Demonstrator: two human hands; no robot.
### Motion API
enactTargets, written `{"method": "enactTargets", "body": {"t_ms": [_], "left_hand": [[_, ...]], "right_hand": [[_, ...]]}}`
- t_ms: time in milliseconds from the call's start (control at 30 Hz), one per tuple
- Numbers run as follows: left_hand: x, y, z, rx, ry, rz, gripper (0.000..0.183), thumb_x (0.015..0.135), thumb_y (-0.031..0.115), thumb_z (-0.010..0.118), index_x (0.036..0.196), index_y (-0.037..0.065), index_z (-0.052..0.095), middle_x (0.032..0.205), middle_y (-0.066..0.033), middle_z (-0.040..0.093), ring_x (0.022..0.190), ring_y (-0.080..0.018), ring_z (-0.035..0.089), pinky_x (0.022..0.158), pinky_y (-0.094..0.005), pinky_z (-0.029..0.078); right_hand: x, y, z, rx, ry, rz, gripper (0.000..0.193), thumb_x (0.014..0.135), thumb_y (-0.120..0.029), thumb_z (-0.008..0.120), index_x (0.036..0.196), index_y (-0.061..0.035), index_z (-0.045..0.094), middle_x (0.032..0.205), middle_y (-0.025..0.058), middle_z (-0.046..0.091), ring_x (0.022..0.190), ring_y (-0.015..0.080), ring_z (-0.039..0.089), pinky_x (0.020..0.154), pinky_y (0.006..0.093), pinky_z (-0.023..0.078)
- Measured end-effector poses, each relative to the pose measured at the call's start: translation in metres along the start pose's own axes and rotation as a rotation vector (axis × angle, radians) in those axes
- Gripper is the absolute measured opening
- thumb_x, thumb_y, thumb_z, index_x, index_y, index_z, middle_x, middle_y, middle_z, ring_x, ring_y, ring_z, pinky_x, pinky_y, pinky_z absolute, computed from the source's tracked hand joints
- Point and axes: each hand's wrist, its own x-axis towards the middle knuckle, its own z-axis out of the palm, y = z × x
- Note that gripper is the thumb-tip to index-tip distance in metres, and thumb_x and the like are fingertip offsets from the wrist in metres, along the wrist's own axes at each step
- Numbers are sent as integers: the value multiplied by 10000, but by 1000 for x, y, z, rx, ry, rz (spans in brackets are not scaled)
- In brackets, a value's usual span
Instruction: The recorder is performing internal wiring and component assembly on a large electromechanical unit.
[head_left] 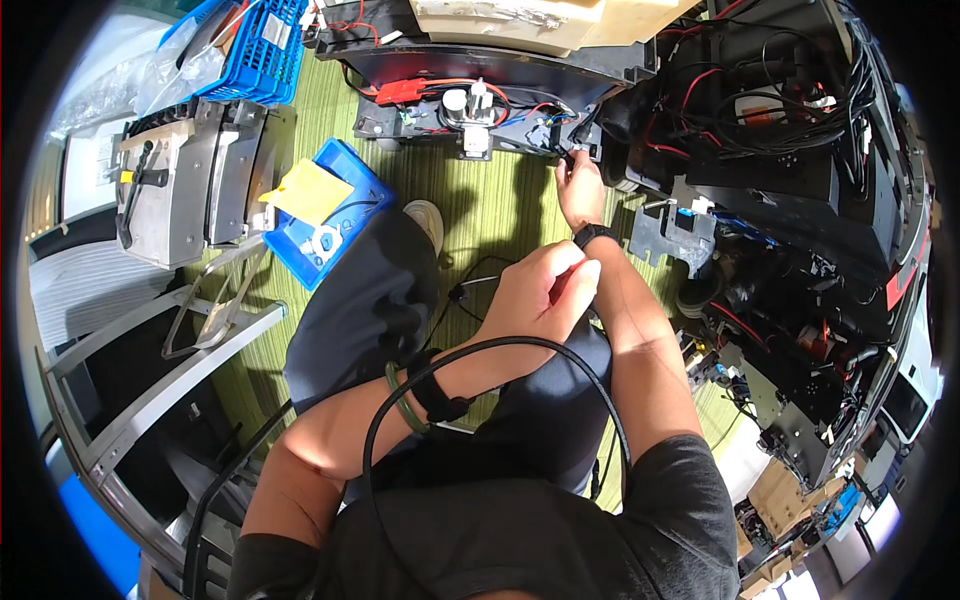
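My right hand (582,190) reaches forward to the right end of a black metal chassis (520,135), its fingertips pinched at a dark part among the wires. What lies between those fingers is too small to name. My left hand (540,295) is curled into a fist just beside my right wrist, and its palm side is hidden. On the chassis sit a white and silver motor-like unit (476,130), a red connector (400,92) and several coloured wires. A black cable (470,348) loops across in front of my left wrist.
Left of my knee stands a blue tray (285,262) with a yellow sheet (310,193) and small parts. Behind it are a grey metal box (180,190) and a blue crate (255,70). Black wired equipment (790,200) crowds the right side. A metal ladder-like frame (130,430) lies left.
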Motion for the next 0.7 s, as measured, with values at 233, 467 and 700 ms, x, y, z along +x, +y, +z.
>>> {"method": "enactTargets", "body": {"t_ms": [233,467,700], "left_hand": [[1,0,1,11,0,10,146,901,130,522,826,6,542,670,20,502,590,-27,399,538,-200,349],[1,1,2,9,17,9,138,899,121,519,827,6,543,678,14,510,594,-30,406,545,-201,357],[1,0,3,0,1,11,134,900,120,518,832,6,538,690,18,516,599,-29,410,548,-201,359]], "right_hand": [[1,4,3,-123,-70,-71,241,829,-235,576,953,-31,543,849,172,624,867,334,597,749,433,484],[3,-9,1,-111,-96,9,273,804,-253,613,953,-28,576,830,202,646,792,362,630,714,434,496],[-1,-6,8,-37,-70,76,261,829,-243,572,979,-31,544,827,203,643,779,378,626,717,456,490]]}}
